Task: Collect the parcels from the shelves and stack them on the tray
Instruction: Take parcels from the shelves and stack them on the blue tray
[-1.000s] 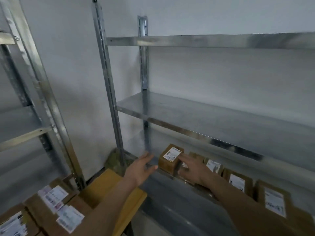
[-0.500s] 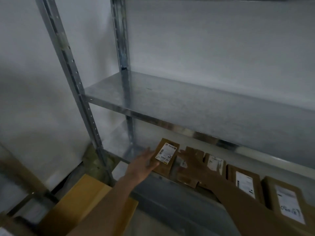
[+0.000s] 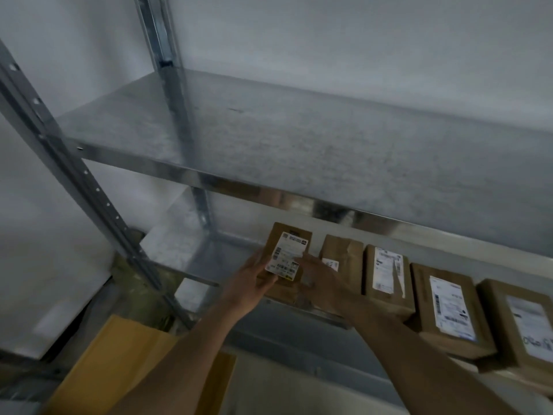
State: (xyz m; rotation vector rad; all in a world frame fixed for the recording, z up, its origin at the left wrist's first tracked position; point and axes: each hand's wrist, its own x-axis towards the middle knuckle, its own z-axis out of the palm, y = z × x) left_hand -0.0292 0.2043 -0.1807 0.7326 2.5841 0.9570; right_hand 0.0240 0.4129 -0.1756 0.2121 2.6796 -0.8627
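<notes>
A: What do the hands do now?

B: Both are on one parcel [image 3: 288, 259]. The left hand [image 3: 254, 280] grips its left edge, the fingers curled under it. The right hand [image 3: 317, 275] holds the right side, near the label. The parcel is tilted, its near end lifted off the lower shelf [image 3: 209, 265].

A: So it is the picking step?

B: I think so. To the right of the hands, more parcels [image 3: 386, 277] wait in a row. The next move needs a firm lift out, under the upper shelf [image 3: 269, 136], then a turn toward the tray, which I cannot see.
</notes>
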